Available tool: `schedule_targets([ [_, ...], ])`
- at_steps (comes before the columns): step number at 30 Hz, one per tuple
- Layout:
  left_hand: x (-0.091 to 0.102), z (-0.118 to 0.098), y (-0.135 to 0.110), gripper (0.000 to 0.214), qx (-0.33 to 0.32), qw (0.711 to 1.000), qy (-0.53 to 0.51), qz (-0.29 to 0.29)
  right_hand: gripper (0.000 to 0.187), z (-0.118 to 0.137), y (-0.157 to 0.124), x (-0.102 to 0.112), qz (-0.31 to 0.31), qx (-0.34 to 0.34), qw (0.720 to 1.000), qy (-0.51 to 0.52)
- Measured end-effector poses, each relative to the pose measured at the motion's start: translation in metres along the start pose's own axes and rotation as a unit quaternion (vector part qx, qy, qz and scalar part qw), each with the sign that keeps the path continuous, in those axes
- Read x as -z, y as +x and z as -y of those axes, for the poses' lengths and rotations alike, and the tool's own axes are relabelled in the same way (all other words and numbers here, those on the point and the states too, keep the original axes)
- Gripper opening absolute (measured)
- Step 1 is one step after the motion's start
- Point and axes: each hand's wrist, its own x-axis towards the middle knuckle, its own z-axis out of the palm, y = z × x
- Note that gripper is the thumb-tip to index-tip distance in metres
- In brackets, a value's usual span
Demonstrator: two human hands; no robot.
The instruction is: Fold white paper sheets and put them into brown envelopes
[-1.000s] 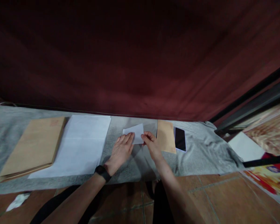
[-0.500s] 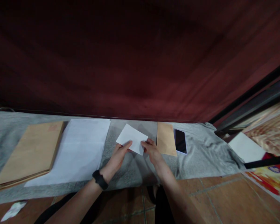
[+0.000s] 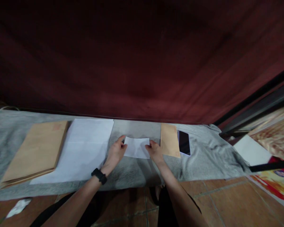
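The small white paper (image 3: pixel 136 148) is a plain oblong, wider than it is deep, with its far edge bowed slightly; it is near the middle of the counter (image 3: pixel 198 167), between the left hand (image 3: pixel 116 152) and the right hand (image 3: pixel 155 154), though whether it rests on the grey cloth (image 3: pixel 217 154) or is lifted just above it I cannot tell; the left hand pinches its left end, thumb on top, and the right hand holds its right end the same way; a black watch (image 3: pixel 99 176) sits behind the left hand; just beside the right hand lies a brown envelope (image 3: pixel 169 140), with a dark-screened phone (image 3: pixel 184 142) next to that; near the left hand are large white sheets (image 3: pixel 85 145), partly covered by a stack of brown envelopes (image 3: pixel 38 148); a dark red curtain (image 3: pixel 142 69) hangs along the far side of the counter; past the cloth's right end are a black bar (image 3: pixel 272 165), a white board (image 3: pixel 252 150) and a brightly printed packet (image 3: pixel 276 184); a white scrap (image 3: pixel 19 206) lies on the tiled floor (image 3: pixel 223 201).
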Motion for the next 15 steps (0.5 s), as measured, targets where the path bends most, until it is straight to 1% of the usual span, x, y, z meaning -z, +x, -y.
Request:
schedule_targets([
  [2, 0.002, -0.004, -0.002, 0.053, 0.001, 0.998, 0.056, 0.014, 0.017, 0.002, -0.002, 0.001, 0.013, -0.009, 0.999, -0.035],
  [5, 0.006, -0.010, -0.006, 0.051, 0.000, 0.994, 0.100, 0.039, 0.018, 0.005, -0.005, 0.005, 0.034, -0.016, 0.997, -0.068],
  [7, 0.008, -0.014, -0.008, 0.050, -0.004, 0.992, 0.114, 0.050, 0.022, 0.007, -0.007, 0.009, 0.024, -0.009, 0.996, -0.090],
  [8, 0.009, -0.016, -0.008, 0.049, -0.005, 0.991, 0.120, 0.054, 0.026, 0.008, -0.008, 0.010, 0.008, -0.001, 0.995, -0.104],
  [10, 0.010, -0.019, -0.010, 0.048, -0.006, 0.990, 0.130, 0.057, 0.037, 0.011, -0.011, 0.012, -0.034, 0.024, 0.990, -0.132],
  [12, 0.010, -0.021, -0.011, 0.047, -0.008, 0.989, 0.138, 0.059, 0.043, 0.016, -0.014, 0.011, -0.055, 0.063, 0.987, -0.139],
  [13, 0.010, -0.021, -0.012, 0.046, -0.011, 0.988, 0.143, 0.058, 0.044, 0.019, -0.017, 0.009, -0.049, 0.087, 0.986, -0.130],
  [15, 0.009, -0.021, -0.013, 0.043, -0.025, 0.986, 0.154, 0.052, 0.047, 0.026, -0.024, 0.001, -0.011, 0.141, 0.985, -0.101],
])
